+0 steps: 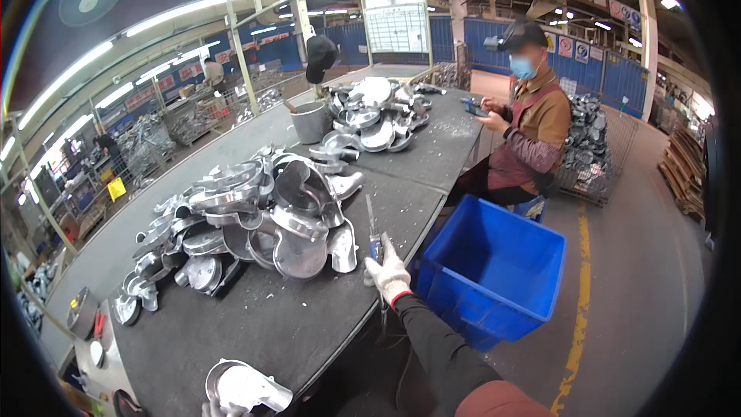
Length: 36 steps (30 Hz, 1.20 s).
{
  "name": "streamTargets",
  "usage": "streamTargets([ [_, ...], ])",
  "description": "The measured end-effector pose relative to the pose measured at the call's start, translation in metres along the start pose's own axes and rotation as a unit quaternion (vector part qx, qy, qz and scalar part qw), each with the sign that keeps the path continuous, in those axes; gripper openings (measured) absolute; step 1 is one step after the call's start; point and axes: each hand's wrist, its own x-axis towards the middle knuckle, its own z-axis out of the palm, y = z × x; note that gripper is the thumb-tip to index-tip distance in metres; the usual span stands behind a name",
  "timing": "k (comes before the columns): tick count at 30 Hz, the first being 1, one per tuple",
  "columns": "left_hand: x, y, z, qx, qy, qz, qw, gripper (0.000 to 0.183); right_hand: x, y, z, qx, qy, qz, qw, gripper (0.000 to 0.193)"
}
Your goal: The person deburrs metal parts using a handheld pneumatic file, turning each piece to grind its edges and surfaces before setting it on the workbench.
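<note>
My right hand (391, 272), in a pale work glove, is closed around a slim tool with a blue body (375, 248) at the table's right edge. A long, thin metal blade rises from the tool; whether it is a file or a scraper I cannot tell. At the lower edge, my left hand (212, 409) shows only as gloved fingers at the side of a silver metal casting (248, 388), which has a round bowl and a short spout. Similar castings lie in a big heap (231, 208) beyond both hands.
A blue plastic bin (494, 262) stands against the table's right side. Another heap of castings (376, 112) and a grey bucket (311, 123) are farther up the dark tabletop (224, 313). A masked person (536, 116) sits beyond the bin, holding a phone-like device.
</note>
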Motion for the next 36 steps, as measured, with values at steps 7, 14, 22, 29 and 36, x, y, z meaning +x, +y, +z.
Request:
streamTargets([
  [7, -0.005, 0.018, 0.013, -0.15, 0.149, -0.046, 0.976, 0.042, -0.004, 0.024, -0.007, 0.07, -0.007, -0.086, 0.994, 0.087],
  [14, -0.021, 0.018, 0.004, -0.122, 0.138, -0.091, 0.979, 0.048, -0.026, 0.017, -0.013, 0.156, 0.002, -0.038, 0.987, 0.073],
  [22, -0.016, 0.017, 0.014, -0.138, 0.143, -0.124, 0.972, 0.058, -0.241, 0.037, -0.057, 0.106, 0.009, 0.073, 0.992, 0.06],
  [29, -0.029, -0.001, 0.018, -0.22, 0.113, -0.108, 0.963, 0.049, -0.364, 0.024, -0.076, -0.07, -0.179, 0.037, 0.981, 0.098],
  [36, -0.068, -0.017, -0.006, -0.259, 0.091, -0.152, 0.95, 0.052, -0.357, -0.028, -0.011, -0.219, -0.446, 0.166, 0.852, 0.073],
])
